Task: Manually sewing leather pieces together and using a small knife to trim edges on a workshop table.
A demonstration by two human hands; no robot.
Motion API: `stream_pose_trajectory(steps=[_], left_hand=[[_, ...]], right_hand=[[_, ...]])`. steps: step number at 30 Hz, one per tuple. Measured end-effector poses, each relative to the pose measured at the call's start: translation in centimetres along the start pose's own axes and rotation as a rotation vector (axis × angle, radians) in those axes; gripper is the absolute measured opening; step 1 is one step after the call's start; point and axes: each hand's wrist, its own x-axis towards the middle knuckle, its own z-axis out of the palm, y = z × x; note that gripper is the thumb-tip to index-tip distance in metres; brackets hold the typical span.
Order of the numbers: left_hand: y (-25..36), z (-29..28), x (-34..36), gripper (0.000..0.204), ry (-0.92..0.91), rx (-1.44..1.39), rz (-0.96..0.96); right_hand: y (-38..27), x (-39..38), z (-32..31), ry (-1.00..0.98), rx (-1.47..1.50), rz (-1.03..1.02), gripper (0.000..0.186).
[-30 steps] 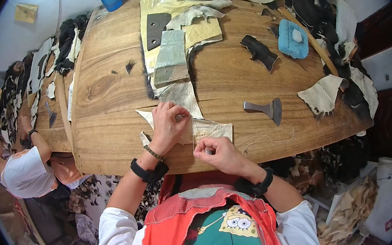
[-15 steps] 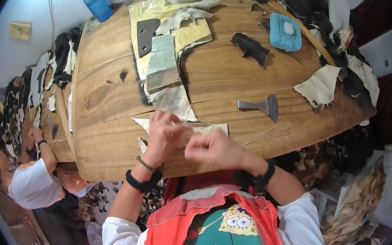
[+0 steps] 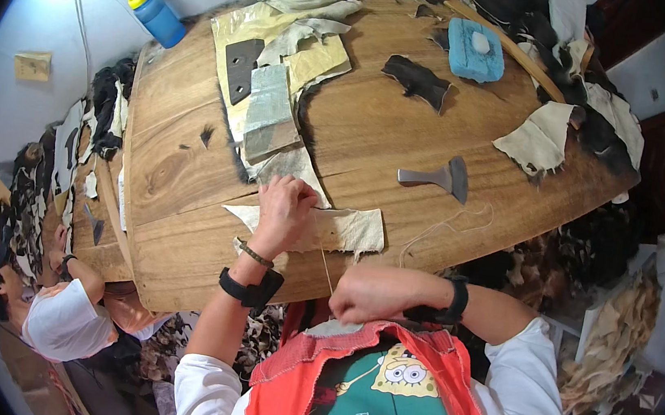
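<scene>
Near the table's front edge, my left hand (image 3: 284, 212) is closed in a pinch over a strip of pale hide (image 3: 353, 230) lying on the wood. A thin pale thread (image 3: 326, 264) stretches straight from beside its fingers down to my right hand (image 3: 374, 293). That right hand is closed around the thread, low at the table edge in front of my red apron. Whether a needle is in its fingers cannot be seen. More loose thread (image 3: 462, 219) curls on the table to the right. Just beyond my left fingers lies the end of a longer hide piece (image 3: 297, 172).
A blade with a flared edge (image 3: 444, 178) lies right of centre. Further off are a dark fur scrap (image 3: 417, 82), a blue tray with a white lump (image 3: 463, 52), a pale scrap (image 3: 538, 141) and a blue bottle (image 3: 160, 18). Another person (image 3: 62, 316) works at the left.
My hands were close together above the strip. The right has drawn down toward my body, pulling the thread straight. The left has moved slightly away from me, and the strip lies flatter in view.
</scene>
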Motion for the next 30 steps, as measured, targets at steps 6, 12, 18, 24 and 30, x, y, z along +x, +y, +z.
stream_pose_trajectory(steps=[6,12,18,24,30], left_hand=[[1.8,-3.3,-2.8,0.018,0.016,-0.217,0.228],[2.2,-2.2,-3.2,0.022,0.149,-0.207,-0.059],[0.4,-0.3,-0.8,0.009,0.079,-0.081,0.012],[1.8,-2.8,-3.3,0.022,0.019,-0.224,0.242],[1.5,-1.3,-2.6,0.020,0.202,-0.071,-0.017]], right_hand=[[2.0,2.4,-2.8,0.629,0.444,0.054,0.020],[5.7,2.8,-3.2,0.824,-0.006,0.400,0.019],[0.5,1.2,-0.2,0.133,0.013,-0.155,0.015],[2.3,2.3,-3.8,0.710,0.345,-0.021,0.018],[4.5,1.9,-2.8,0.821,-0.061,0.315,0.017]])
